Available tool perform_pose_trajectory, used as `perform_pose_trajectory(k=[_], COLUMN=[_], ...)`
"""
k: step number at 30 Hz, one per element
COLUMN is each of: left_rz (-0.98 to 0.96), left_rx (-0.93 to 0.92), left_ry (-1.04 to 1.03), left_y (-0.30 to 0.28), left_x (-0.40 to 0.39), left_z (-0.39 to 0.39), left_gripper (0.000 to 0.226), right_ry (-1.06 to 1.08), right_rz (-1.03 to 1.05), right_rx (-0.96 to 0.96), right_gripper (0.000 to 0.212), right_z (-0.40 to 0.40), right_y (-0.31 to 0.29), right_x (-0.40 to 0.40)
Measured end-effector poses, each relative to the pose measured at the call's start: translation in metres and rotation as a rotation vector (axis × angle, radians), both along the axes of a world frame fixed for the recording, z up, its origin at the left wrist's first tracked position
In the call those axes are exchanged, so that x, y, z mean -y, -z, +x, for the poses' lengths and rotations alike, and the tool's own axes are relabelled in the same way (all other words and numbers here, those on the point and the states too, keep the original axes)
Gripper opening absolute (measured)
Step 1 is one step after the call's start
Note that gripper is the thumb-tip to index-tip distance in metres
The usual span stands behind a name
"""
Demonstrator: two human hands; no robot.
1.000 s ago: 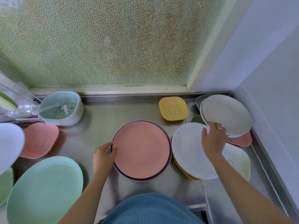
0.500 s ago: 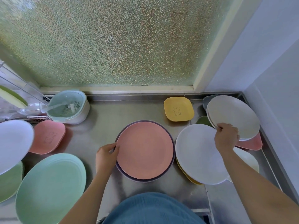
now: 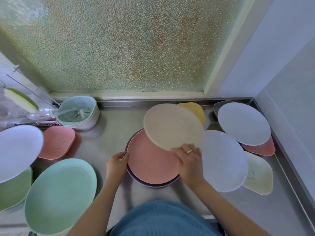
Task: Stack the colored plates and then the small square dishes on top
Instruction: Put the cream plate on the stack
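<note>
I am holding the cream plate [image 3: 173, 126] tilted above the pink plate [image 3: 150, 160], right hand [image 3: 188, 159] fingers pinching its 6 o'clock rim. Left hand [image 3: 116, 165] fingers are curling on the pink plate's 9 o'clock edge.

Right hand [image 3: 189, 160] lifted cream plate [image 3: 172, 126], now tilted over pink plate [image 3: 150, 159].

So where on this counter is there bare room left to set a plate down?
Bare steel counter lies between the strainer basket, the pink square dish and the pink plate. A strip is also free at front right. The right corner is crowded with overlapping plates.
</note>
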State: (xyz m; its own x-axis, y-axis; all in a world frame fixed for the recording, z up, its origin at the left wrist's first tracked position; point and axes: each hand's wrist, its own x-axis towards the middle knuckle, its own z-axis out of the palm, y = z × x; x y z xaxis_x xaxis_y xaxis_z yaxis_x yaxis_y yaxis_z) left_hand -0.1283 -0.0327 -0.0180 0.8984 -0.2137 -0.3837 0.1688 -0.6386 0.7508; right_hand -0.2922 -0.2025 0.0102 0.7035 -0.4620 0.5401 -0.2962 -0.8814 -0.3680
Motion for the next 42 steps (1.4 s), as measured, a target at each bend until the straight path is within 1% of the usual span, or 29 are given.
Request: perform_pose_trajectory(k=[2,5,7,10,12,15,18,20,23,26,28,30,34,37,38,39,41,42], left_rz=[-0.026,-0.029,-0.042,-0.073,-0.086,-0.057,-0.042,-0.031,-0.013,-0.018,-0.010,0.009,0.053,0.076,0.080,0.081,0.086,0.087], left_rx=[-0.041,-0.074,-0.094,-0.092,-0.083,-0.057,-0.033,-0.025,-0.012,-0.011,-0.007,-0.004,0.010,0.021,0.029,0.038,0.054,0.057], left_ry=[-0.012,-0.051,-0.077,-0.025,-0.003,-0.014,-0.007,-0.002,0.044,0.087,0.103,0.116,0.053,-0.016,-0.038,-0.058,-0.100,-0.122], left_y=[0.000,-0.002,-0.003,-0.005,-0.003,-0.003,-0.004,-0.007,-0.008,-0.005,-0.003,-0.001,0.005,0.006,0.006,0.004,0.003,0.003], left_x=[-0.003,-0.004,-0.006,-0.008,-0.008,-0.009,-0.007,-0.006,-0.004,-0.001,0.002,0.005,0.000,-0.015,-0.021,-0.028,-0.040,-0.046], left_z=[0.000,0.002,0.001,-0.001,-0.002,-0.003,-0.004,-0.004,-0.003,-0.002,-0.003,-0.002,-0.002,-0.001,0.000,0.001,0.004,0.005], left_gripper=[0.026,0.039,0.036,0.033,0.021,0.027,0.028,0.027,0.017,0.011,0.010,0.010,0.016,0.014,0.012,0.014,0.022,0.024], right_ry=[-0.120,-0.241,-0.292,-0.327,-0.368,-0.437,-0.420,-0.397,-0.291,-0.159,-0.190,-0.252,-0.290,-0.371,-0.398,-0.423,-0.472,-0.494], right_rz=[-0.049,-0.091,-0.094,-0.009,0.087,0.178,0.287,0.320,0.266,0.277,0.276,0.317,0.366,0.356,0.356,0.351,0.333,0.322], right_rx=[-0.064,-0.210,-0.304,-0.378,-0.390,-0.404,-0.423,-0.475,-0.525,-0.603,-0.658,-0.683,-0.654,-0.693,-0.706,-0.710,-0.708,-0.701], right_gripper=[0.023,0.026,0.028,0.031,0.028,0.023,0.025,0.028,0.026,0.027,0.038,0.048,0.054,0.061,0.059,0.054,0.044,0.045], right_z=[-0.004,-0.016,-0.022,-0.024,-0.022,-0.019,-0.018,-0.019,-0.025,-0.031,-0.033,-0.032,-0.026,-0.016,-0.010,-0.005,0.004,0.008], right_y=[0.011,0.031,0.043,0.049,0.048,0.049,0.051,0.048,0.043,0.041,0.044,0.044,0.045,0.045,0.043,0.042,0.043,0.043], right_x=[-0.018,-0.031,-0.034,-0.033,-0.032,-0.037,-0.042,-0.040,-0.036,-0.033,-0.030,-0.027,-0.027,-0.032,-0.034,-0.037,-0.044,-0.047])
